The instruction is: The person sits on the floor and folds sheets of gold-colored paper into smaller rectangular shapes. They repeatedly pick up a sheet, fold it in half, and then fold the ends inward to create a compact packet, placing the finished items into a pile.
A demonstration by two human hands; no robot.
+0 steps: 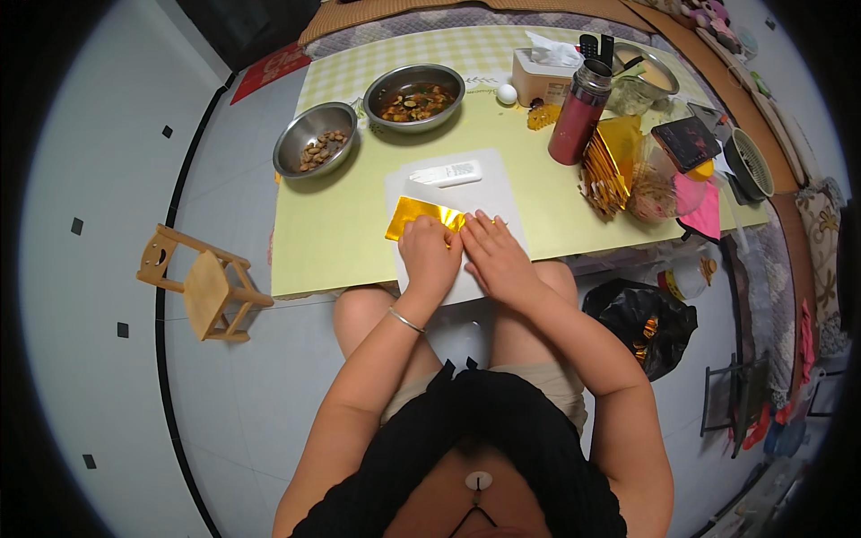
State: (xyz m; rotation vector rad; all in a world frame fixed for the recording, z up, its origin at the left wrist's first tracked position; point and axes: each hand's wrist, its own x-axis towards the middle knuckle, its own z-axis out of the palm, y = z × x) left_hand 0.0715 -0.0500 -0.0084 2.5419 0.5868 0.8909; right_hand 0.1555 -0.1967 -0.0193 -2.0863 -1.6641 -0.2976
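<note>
One black bag (605,305) sits on the floor on the right, with bits of shiny gold in it. On the left, a small wooden chair (204,294) stands on the floor, well apart from the tabletop (314,255).

At the near side of the tabletop, two bare hands are side by side. The left hand (429,258) has its fingers curled down on a gold sheet (415,212), and I cannot tell if its grip pinches it. A silver bangle (407,319) is around the left wrist. The right hand (496,262) lies flat on the right part of the sheet, its grip wide, with the fingers out straight. The gold sheet is on a white board (505,184), and most of what shows is to the left of the hands. Just past it, a long white case (446,173) lies on the board.

To the right are a bright pink cloth (698,199) and a bunch of gold papers (617,152). On the left is a metal bowl (285,154) with brown nuts (321,152) in it. A red bottle (576,124) stands near the gold papers. Farther back, a bigger bowl (377,100) holds dark water and small bits. A white ball (507,94) sits by the tissue box (531,75) at the far side.
</note>
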